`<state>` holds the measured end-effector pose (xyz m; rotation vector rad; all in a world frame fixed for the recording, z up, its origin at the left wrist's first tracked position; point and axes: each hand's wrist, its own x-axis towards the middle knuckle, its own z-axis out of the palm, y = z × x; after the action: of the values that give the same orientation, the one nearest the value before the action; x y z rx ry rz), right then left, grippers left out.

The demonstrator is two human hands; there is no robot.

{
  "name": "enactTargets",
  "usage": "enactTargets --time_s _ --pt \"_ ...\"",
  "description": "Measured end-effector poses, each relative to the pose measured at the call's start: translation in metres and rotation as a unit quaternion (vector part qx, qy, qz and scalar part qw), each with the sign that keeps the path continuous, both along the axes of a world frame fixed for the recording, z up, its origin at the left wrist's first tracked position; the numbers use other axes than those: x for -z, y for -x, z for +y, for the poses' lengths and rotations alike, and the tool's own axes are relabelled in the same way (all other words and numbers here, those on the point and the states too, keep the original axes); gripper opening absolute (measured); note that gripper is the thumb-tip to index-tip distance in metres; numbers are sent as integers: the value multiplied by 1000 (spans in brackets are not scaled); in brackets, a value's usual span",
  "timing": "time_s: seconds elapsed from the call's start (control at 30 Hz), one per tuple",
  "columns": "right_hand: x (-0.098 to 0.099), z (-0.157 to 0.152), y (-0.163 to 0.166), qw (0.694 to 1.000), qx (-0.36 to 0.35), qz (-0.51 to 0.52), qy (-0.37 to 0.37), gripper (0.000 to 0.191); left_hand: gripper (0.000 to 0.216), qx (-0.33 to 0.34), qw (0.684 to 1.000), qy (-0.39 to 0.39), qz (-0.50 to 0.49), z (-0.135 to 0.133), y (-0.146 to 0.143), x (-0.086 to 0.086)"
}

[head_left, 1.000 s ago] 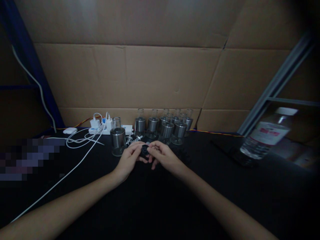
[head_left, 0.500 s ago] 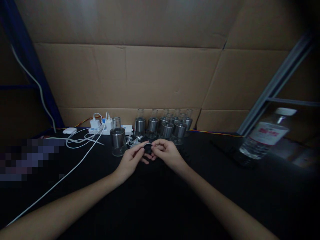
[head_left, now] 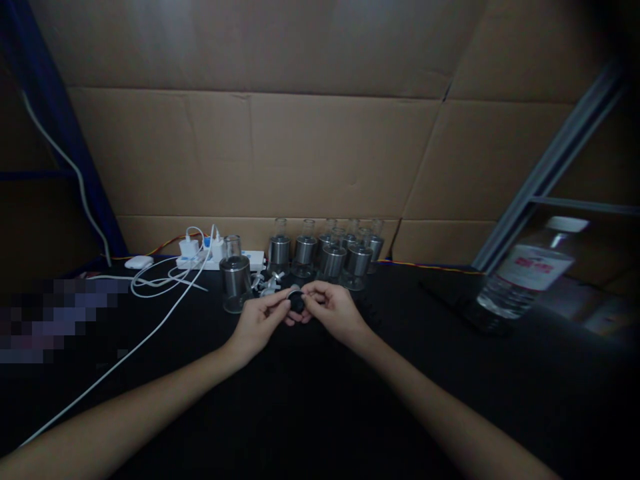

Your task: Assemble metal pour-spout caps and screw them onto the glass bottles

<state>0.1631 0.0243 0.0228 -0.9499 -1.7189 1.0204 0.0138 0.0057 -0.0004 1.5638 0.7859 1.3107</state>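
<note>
Between my two hands is a small round black piece with a pale, shiny rim point(head_left: 297, 303); its exact kind I cannot make out. My left hand point(head_left: 261, 321) pinches its left side between thumb and fingers. On the opposite side, my right hand point(head_left: 336, 309) grips it with thumb and forefinger, other fingers curled below. Just behind my left hand lie several small pale metal or clear parts point(head_left: 267, 283). A glass and steel bottle-shaped vessel point(head_left: 235, 275) stands upright to their left.
Several similar glass and steel vessels point(head_left: 333, 260) stand along the cardboard wall point(head_left: 320, 153). A white power strip point(head_left: 254, 260) with chargers and a looping white cable point(head_left: 165, 319) is at the left. A water bottle point(head_left: 527, 270) stands right, on the black tabletop point(head_left: 310, 413).
The round black piece has been tipped, so more of its dark face shows. Both hands keep hold of it and have shifted only slightly.
</note>
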Motion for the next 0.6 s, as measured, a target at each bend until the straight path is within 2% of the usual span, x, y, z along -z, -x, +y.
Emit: enactTargets --time_s 0.13,0.27,0.33,0.4,0.5,0.6 --pt "3 1 2 999 28 -20 -17 10 35 -6 1000 -13 28 1 -1 1" --pt "1 3 0 991 90 -43 -89 6 30 -98 980 -123 125 -4 1 -2" --pt "-1 6 -4 978 134 -52 -153 2 24 -174 943 -215 182 -6 5 -5" --pt "-2 10 -8 969 160 -45 -185 1 19 -256 887 -309 227 -4 11 -9" --pt "-1 15 -12 981 146 4 -129 5 28 -376 803 -388 250 4 22 -16" --pt "1 16 -11 992 112 54 -34 7 47 -456 762 -389 244 17 35 -22"
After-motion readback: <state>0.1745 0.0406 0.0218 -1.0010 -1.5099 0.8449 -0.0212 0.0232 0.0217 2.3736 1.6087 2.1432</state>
